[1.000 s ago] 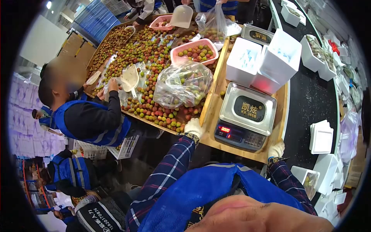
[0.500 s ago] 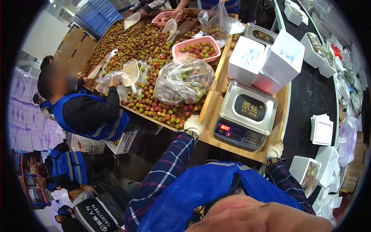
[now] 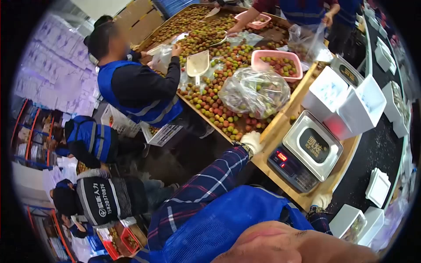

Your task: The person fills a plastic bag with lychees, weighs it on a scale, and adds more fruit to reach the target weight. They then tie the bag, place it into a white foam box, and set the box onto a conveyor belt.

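My left hand [image 3: 252,142], in a white glove, rests on the front corner of the wooden table edge [image 3: 280,120], beside the red and green fruit [image 3: 215,105]. My right hand [image 3: 322,200], also gloved, lies at the near right corner of the wooden board [image 3: 302,199]. How its fingers are bent is hard to see. Between the hands stands a digital scale [image 3: 312,147] with a bare steel pan and red digits. A clear plastic bag of fruit [image 3: 254,92] lies on the pile, near a pink basket [image 3: 277,65].
White foam boxes [image 3: 346,105] stand behind the scale. On the right runs a black conveyor [image 3: 366,151] with foam boxes and lids [image 3: 378,187]. A co-worker in a blue vest [image 3: 136,87] stands at the left near a white scoop [image 3: 198,65]. Another co-worker's arm reaches over the far side.
The view has turned left, so the table and scale appear farther right. My hands stay at the wooden edge. At the far side, a co-worker's hand has moved away from the clear bag.
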Motion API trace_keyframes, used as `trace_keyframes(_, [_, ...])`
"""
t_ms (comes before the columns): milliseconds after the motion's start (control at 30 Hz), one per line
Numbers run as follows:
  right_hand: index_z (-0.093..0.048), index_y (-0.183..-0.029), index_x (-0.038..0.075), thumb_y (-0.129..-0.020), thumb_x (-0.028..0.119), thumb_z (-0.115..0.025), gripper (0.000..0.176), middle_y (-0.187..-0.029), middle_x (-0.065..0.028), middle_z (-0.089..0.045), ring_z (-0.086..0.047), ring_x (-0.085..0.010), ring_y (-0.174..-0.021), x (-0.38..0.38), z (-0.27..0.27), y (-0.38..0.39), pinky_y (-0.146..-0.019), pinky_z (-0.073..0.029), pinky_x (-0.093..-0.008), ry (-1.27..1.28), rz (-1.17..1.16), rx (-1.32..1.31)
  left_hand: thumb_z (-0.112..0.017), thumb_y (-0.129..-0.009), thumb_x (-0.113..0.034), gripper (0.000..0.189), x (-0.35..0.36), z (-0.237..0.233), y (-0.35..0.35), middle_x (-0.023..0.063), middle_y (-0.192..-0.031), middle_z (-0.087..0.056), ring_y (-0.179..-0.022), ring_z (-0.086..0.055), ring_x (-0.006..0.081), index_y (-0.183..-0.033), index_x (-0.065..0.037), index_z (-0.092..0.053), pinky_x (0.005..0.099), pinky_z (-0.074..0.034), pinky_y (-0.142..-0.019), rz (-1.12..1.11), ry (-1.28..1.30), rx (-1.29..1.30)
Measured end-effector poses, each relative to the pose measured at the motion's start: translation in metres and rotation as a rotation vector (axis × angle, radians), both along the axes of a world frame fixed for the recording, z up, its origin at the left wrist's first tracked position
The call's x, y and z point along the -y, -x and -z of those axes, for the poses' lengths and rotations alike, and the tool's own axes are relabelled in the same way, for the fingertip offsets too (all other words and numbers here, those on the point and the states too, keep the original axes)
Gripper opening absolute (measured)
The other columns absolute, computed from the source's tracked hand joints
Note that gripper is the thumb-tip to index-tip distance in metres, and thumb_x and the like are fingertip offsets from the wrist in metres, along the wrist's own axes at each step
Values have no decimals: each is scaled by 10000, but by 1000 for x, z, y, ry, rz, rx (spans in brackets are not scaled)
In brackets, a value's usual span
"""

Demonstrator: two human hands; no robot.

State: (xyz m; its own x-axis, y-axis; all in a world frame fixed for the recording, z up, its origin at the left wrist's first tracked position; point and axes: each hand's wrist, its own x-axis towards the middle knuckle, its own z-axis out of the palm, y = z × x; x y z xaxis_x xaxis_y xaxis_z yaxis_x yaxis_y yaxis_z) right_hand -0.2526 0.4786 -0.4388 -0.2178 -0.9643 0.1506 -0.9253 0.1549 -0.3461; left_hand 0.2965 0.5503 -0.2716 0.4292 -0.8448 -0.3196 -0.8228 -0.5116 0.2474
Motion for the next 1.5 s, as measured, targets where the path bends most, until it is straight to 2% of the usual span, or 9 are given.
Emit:
trace_keyframes(33, [-721,-1002,2,-913,205,-636,237,-867,-200,-754,-726,-494,-858,7,22,9,-769,-609,-537,5,-13,1,-687,-934,-540,559,-2,0,-1,195,-1223,-707,-1122,-728,363,-1208,-53,-715,489,-591,-948,-13,5,1])
trace_keyframes(100, [-690,-1117,-24,-923,215,-638,312,-1029,-265,-754,-722,-484,-978,15,86,46,-858,-592,-546,18,115,-395,-686,-937,-533,548,-2,2,0,194,-1216,-707,-1116,-728,368,-1205,-55,-713,493,-592,-942,4,19,7])
trace_keyframes(133, [-660,-1223,-17,-961,240,-621,369,-1166,-306,-727,-702,-480,-1081,14,79,49,-927,-565,-554,-86,59,-232,-683,-942,-539,546,-2,5,0,190,-1206,-705,-1109,-725,370,-1198,-57,-711,495,-588,-942,6,21,14])
trace_keyframes(233, [-672,-1200,0,-987,276,-617,353,-1140,-297,-735,-698,-497,-1074,-19,-58,-35,-912,-567,-555,6,46,30,-676,-950,-551,551,-4,19,0,188,-1204,-701,-1106,-720,370,-1192,-58,-711,494,-583,-948,32,72,49])
trace_keyframes(267, [-675,-1208,13,-991,310,-642,370,-1135,-289,-739,-697,-502,-1068,-20,-73,-42,-902,-566,-558,-44,48,29,-667,-958,-559,554,-4,20,2,188,-1205,-697,-1106,-716,373,-1190,-58,-711,490,-579,-951,22,77,41])
trace_keyframes(367, [-691,-1192,30,-950,404,-702,445,-1075,-255,-760,-732,-468,-968,-19,-54,-40,-853,-609,-517,45,82,-89,-660,-961,-577,587,-3,19,1,197,-1222,-699,-1133,-712,378,-1202,-44,-710,495,-575,-980,19,60,28])
trace_keyframes(500, [-666,-1220,5,-962,382,-704,458,-1123,-293,-730,-691,-505,-1086,-21,-98,-55,-914,-565,-562,-171,112,3,-675,-950,-559,576,-1,28,1,211,-1228,-702,-1120,-718,393,-1185,-34,-708,507,-578,-966,31,58,28])
trace_keyframes(767, [-586,-1382,26,-979,515,-677,640,-1252,-273,-699,-677,-472,-1154,-25,-69,-49,-987,-552,-540,-67,112,-138,-677,-950,-538,544,-4,28,1,211,-1210,-702,-1118,-715,399,-1168,-40,-705,505,-574,-968,27,85,27])
trace_keyframes(1500, [-582,-1398,3,-969,420,-703,610,-1290,-291,-676,-650,-482,-1194,-26,-77,-46,-1007,-539,-546,-131,106,-22,-671,-950,-557,554,-6,31,3,204,-1193,-704,-1103,-717,398,-1163,-47,-710,503,-574,-954,16,73,27])
